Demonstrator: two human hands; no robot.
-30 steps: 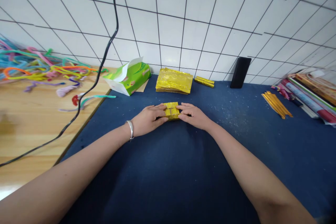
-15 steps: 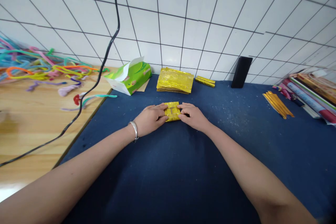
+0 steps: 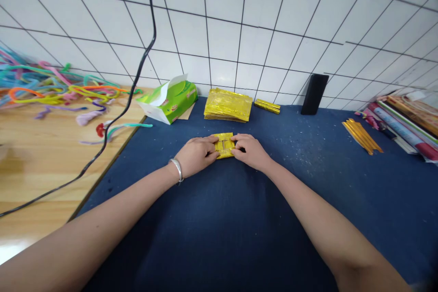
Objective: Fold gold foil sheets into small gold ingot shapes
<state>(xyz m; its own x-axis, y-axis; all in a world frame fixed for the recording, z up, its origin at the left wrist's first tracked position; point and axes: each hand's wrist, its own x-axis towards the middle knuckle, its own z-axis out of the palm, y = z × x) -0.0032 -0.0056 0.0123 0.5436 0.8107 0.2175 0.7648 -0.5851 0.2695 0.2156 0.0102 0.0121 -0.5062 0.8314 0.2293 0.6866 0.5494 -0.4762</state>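
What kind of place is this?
Probably a craft workspace: a stack of gold foil sheets on a blue mat, pipe cleaners on the wood, and a folded gold piece between the left hand and right hand.

White tiled wall (image 3: 222, 18) behind a wooden table (image 3: 37, 155) with blue mat (image 3: 222, 237).

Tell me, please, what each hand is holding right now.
Left hand: closed on the folded gold paper, at its left edge.
Right hand: closed on the same paper, at its right edge.

foil stack (image 3: 227, 105) behind folded foil (image 3: 224, 145), box (image 3: 171, 100) left
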